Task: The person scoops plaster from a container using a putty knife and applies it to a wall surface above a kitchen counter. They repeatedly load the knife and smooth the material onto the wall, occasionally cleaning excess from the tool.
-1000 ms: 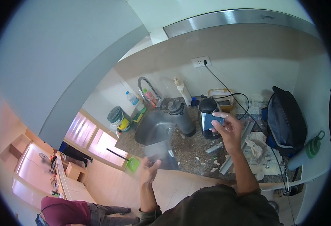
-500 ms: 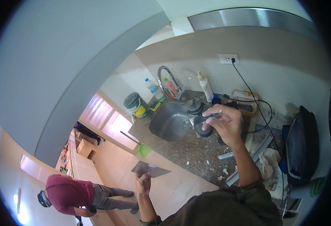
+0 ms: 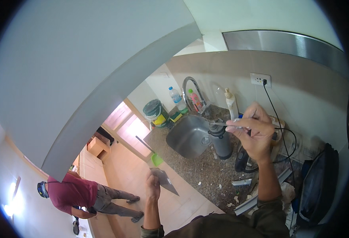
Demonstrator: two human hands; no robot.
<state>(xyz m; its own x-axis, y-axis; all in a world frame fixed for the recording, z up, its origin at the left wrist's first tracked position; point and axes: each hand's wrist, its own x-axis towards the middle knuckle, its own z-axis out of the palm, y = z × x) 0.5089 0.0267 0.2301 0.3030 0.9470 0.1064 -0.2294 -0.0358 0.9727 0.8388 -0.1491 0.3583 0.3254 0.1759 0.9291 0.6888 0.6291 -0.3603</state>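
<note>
My left hand is closed on one edge of a flat, thin metal spreader, held out over the floor in front of the counter's edge. Its free corner points down to the right. My right hand pinches a slim putty knife between thumb and fingers, with its blade turned edge-on and pointing left. Behind and below that knife stands a dark grey tumbler beside the sink. The two tools are well apart.
White chips and metal strips litter the stone counter. A tap, bottles and a bucket stand behind the sink. A black cord hangs from the wall socket. Another person stands at the left.
My right hand has rotated, turning the putty knife from a downward slant to nearly level. My left hand has tipped the spreader more steeply. The whole view has shifted.
</note>
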